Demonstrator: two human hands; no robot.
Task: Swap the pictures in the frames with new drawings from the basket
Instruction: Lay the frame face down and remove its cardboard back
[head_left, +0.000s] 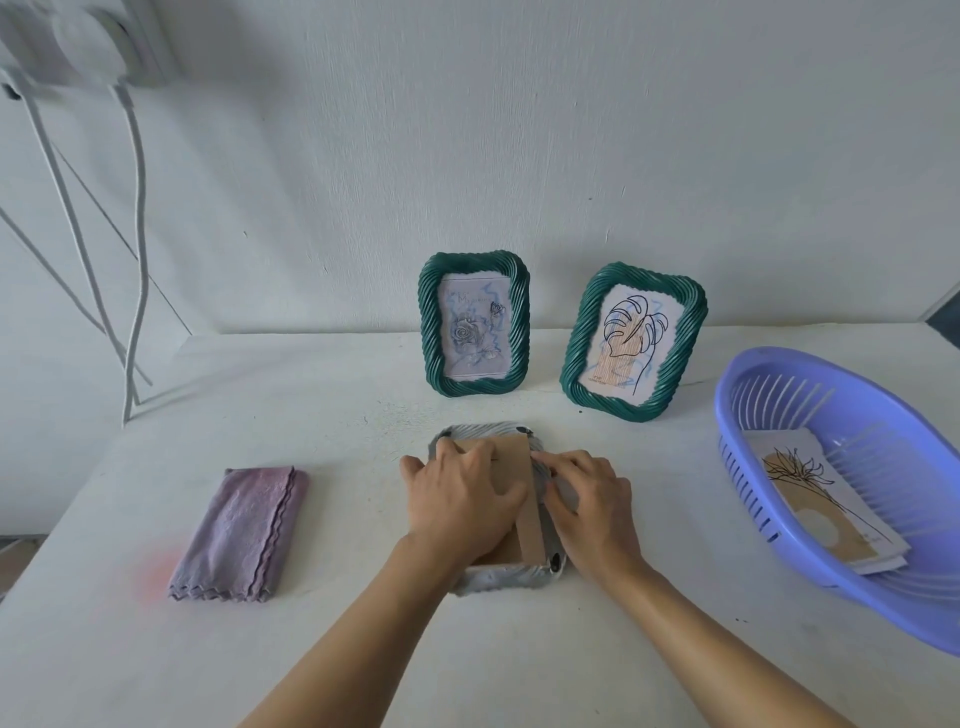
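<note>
A third picture frame (493, 579) lies face down on the table in front of me, its pale ribbed back rim showing around a brown cardboard backing (511, 465). My left hand (457, 499) lies flat on the backing. My right hand (587, 501) rests at the frame's right edge, its fingertips on the backing's edge near a black clip. Two green twisted frames stand against the wall: one (474, 325) holds a blue rose picture, the other (631, 343) a leaf line drawing. A purple basket (769, 384) at the right holds drawings (826, 499).
A folded lilac cloth (244, 535) lies on the white table (322, 415) to the left. White cables (135, 249) hang down the wall at the far left. The wall stands close behind the upright frames.
</note>
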